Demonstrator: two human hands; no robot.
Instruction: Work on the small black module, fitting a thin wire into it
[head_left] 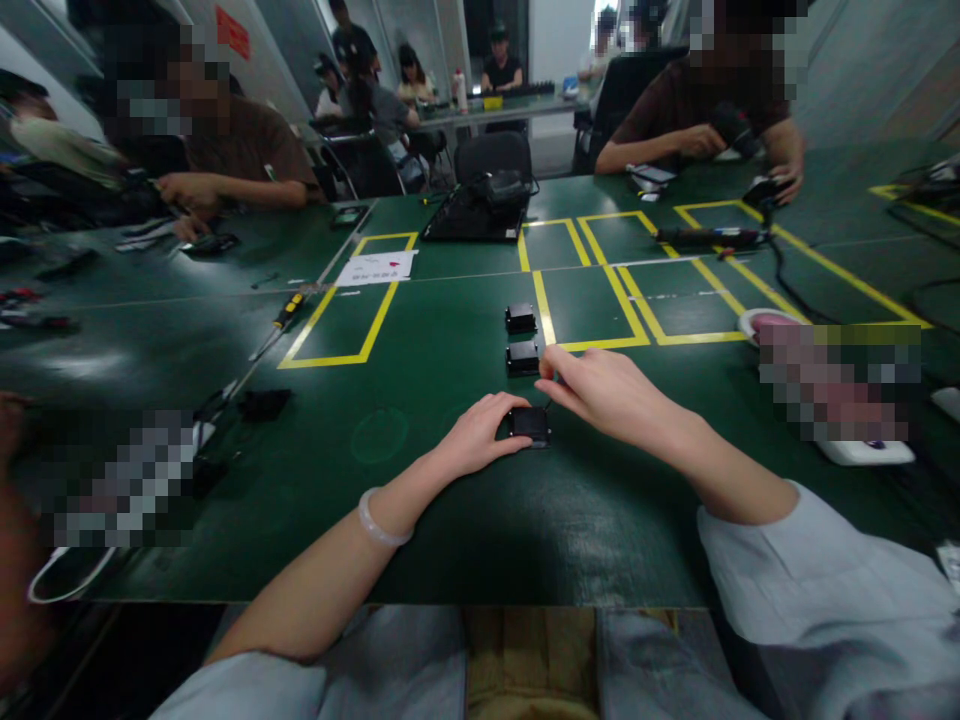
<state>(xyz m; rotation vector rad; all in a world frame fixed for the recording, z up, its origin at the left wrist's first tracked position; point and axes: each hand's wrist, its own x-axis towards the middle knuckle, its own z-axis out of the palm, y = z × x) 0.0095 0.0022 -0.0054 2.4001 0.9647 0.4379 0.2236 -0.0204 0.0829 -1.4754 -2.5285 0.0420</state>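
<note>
My left hand (486,432) grips a small black box-shaped part (529,426) flat on the green table, thumb on the near side and fingers on the far side. Just above that part's right corner, my right hand (592,385) is closed in a pinch. A thin dark piece shows below its fingertips, too small to name. Beyond my hands, two similar black parts stand in a line, a nearer one (523,357) beside my right fingertips and a farther one (520,319).
Yellow tape rectangles (634,318) mark the green table (450,540). A yellow-black screwdriver (289,312) and a paper sheet (377,267) lie left; a black tray (474,215) stands at the back. A white-framed device (862,450) lies right. Co-workers sit across the table.
</note>
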